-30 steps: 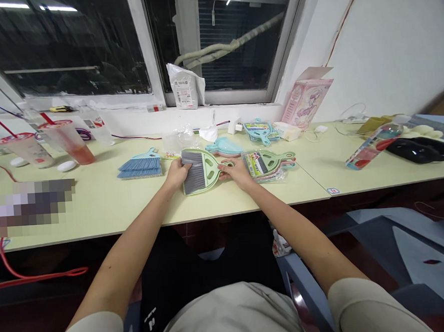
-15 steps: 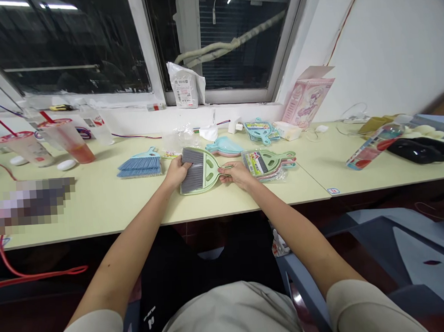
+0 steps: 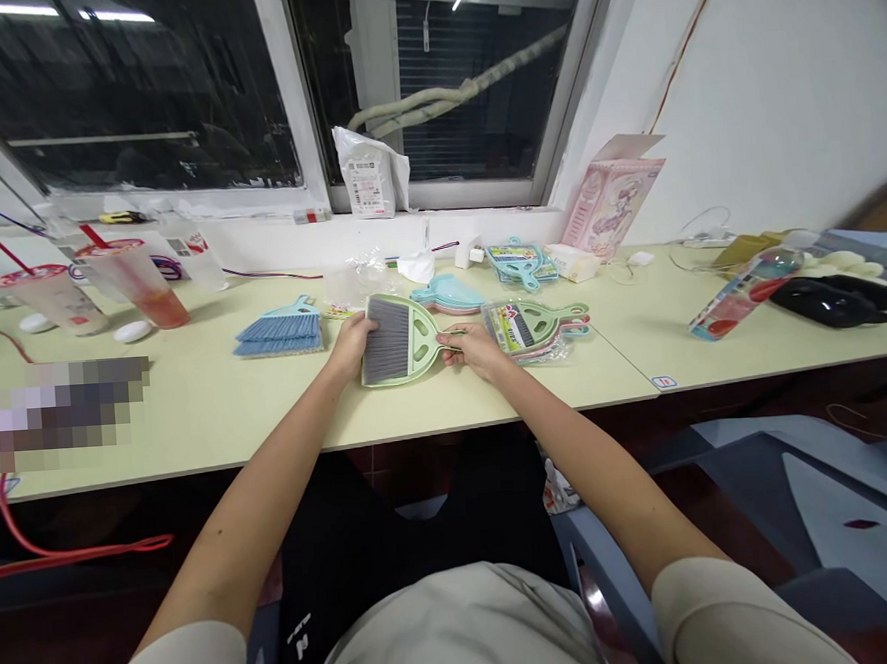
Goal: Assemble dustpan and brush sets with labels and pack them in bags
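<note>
My left hand grips the green dustpan; a gray brush lies in it. My right hand pinches the handle.

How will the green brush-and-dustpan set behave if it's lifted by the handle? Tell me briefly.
The green dustpan set looks like thin moulded plastic, so probably light and fairly stiff. The grey bristles should flex under the left hand. The right hand grips the slim handle; the brush could slip loose if tilted.

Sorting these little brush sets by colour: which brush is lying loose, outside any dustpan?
The blue brush, lying alone left of the left hand. The grey brush sits in the green dustpan that both hands hold.
</note>
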Demonstrator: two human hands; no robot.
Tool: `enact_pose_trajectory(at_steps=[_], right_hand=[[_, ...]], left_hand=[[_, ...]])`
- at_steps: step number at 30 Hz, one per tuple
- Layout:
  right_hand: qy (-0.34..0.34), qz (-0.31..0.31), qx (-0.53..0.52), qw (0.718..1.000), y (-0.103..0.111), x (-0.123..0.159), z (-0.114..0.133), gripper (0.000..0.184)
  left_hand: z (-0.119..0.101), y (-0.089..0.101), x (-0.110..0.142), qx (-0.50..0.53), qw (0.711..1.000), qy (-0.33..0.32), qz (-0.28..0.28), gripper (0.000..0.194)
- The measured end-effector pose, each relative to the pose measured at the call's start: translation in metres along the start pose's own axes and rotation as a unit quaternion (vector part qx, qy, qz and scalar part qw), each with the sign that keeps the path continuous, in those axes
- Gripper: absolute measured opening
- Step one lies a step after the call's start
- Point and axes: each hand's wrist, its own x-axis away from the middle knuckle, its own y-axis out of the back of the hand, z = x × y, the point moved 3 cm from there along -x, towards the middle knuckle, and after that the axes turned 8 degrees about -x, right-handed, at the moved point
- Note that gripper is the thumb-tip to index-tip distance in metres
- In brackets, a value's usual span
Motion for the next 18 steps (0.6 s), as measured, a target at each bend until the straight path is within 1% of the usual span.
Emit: enact_pose_trajectory(at_steps=[2, 4, 7, 9, 11, 12, 14, 16, 18], right_hand=[[-0.004, -0.001, 0.006, 1.0, 0.0, 0.0, 0.0, 0.023], [-0.006, -0.002, 0.013, 1.0, 0.0, 0.0, -0.001, 0.02], [-0.002, -0.017, 0.017, 1.0, -0.001, 0.0, -0.001, 0.021], [0.013, -0.04, 0.008, 0.999, 0.0, 0.0, -0.001, 0.024], [0.037, -0.061, -0.013, 0.997, 0.0, -0.001, 0.001, 0.021], [0.051, -0.07, -0.024, 0.996, 0.001, -0.001, 0.002, 0.018], [0.076, -0.08, -0.044, 0.993, 0.001, -0.001, 0.005, 0.013], [0.093, -0.088, -0.059, 0.99, 0.001, -0.002, 0.007, 0.012], [0.105, -0.095, -0.068, 0.988, 0.002, -0.003, 0.008, 0.012]], left_hand=[[0.0, 0.0, -0.001, 0.039, 0.999, 0.023, -0.007, 0.032], [0.001, 0.001, -0.002, 0.041, 0.999, 0.032, -0.008, 0.039], [0.007, 0.005, -0.002, -0.037, 0.999, 0.035, -0.013, 0.041], [0.011, 0.009, -0.002, -0.095, 0.995, 0.038, -0.02, 0.037], [0.013, 0.012, -0.003, -0.139, 0.989, 0.031, -0.039, 0.032], [0.013, 0.013, -0.004, -0.164, 0.985, 0.015, -0.055, 0.03], [0.012, 0.016, -0.005, -0.236, 0.967, -0.043, -0.088, 0.026], [0.011, 0.017, -0.007, -0.321, 0.934, -0.118, -0.105, 0.023], [0.012, 0.016, -0.009, -0.392, 0.899, -0.173, -0.092, 0.028]])
